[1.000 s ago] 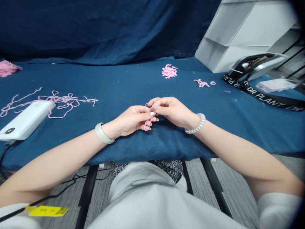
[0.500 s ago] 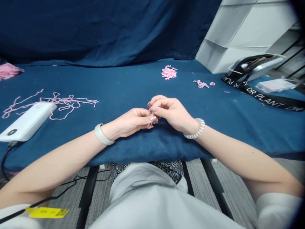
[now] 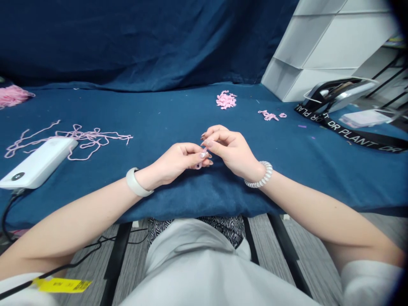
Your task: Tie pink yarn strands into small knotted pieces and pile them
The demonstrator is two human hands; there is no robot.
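Observation:
My left hand (image 3: 182,162) pinches a short piece of pink yarn (image 3: 199,165), whose small loop pokes out below the thumb. Right against it, my right hand (image 3: 230,148) is closed too, thumb and index finger pinching the upper end of the same yarn. Most of the yarn is hidden by the fingers. Both hands hover over the front part of the blue cloth (image 3: 178,114). Beyond them lie a small heap of short pink yarn pieces (image 3: 226,100) and a few looped pieces (image 3: 268,115) to its right.
Long loose pink strands (image 3: 95,138) lie at left beside a white power bank (image 3: 41,163) with a black cable. A pink yarn bundle (image 3: 14,96) sits far left. At right are white boxes (image 3: 331,42), a black lettered strap (image 3: 350,135) and a clear case (image 3: 365,118).
The fingertips have shifted slightly on the yarn, and its loop now shows more clearly under the left thumb. The view has tilted a little; the table items lie unchanged.

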